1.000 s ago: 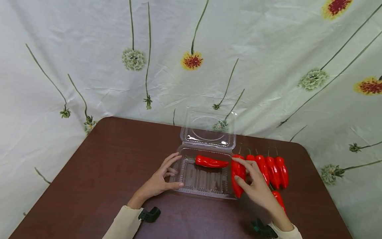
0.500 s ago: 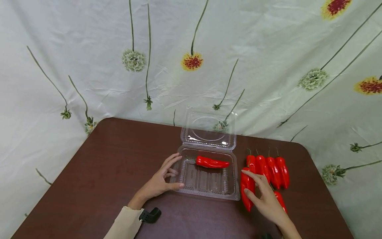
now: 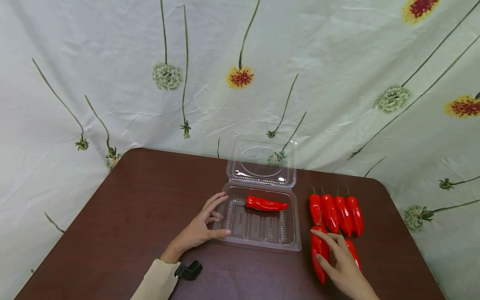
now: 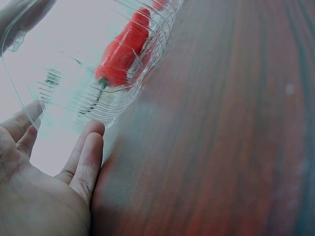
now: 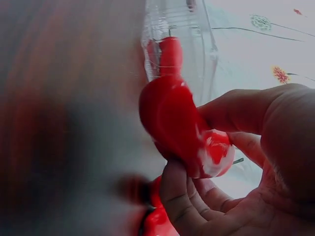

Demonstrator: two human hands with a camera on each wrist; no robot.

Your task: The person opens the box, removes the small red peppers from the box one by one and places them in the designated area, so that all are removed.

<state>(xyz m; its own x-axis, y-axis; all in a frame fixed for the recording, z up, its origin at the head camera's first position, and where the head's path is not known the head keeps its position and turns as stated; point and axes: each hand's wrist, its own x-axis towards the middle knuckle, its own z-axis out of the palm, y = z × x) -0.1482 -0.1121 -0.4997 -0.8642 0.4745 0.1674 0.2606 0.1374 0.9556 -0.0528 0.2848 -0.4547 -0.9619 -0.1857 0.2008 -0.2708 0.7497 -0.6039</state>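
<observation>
My right hand (image 3: 339,260) pinches a glossy red chili pepper (image 3: 319,250) between thumb and fingers, right of the clear plastic clamshell box (image 3: 258,243). In the right wrist view the held pepper (image 5: 170,123) shows large, with the thumb on one side and fingers on the other. My left hand (image 3: 200,225) rests at the box's left side, fingers spread and nearly straight, thumb by the front corner. In the left wrist view its fingertips (image 4: 91,135) lie right at the ribbed wall. One red chili (image 3: 266,203) lies crosswise inside the box, toward its back.
The box's transparent lid (image 3: 262,160) stands raised at the back, near a floral cloth (image 3: 210,100). Several red chilies (image 3: 343,214) with green stems lie side by side at the right of the dark brown table (image 3: 157,187). Another chili (image 3: 353,254) lies partly behind my right hand.
My right hand has carried its red chili from above the box's right edge to the right and toward me. The left hand, the box and the chili inside stay put.
</observation>
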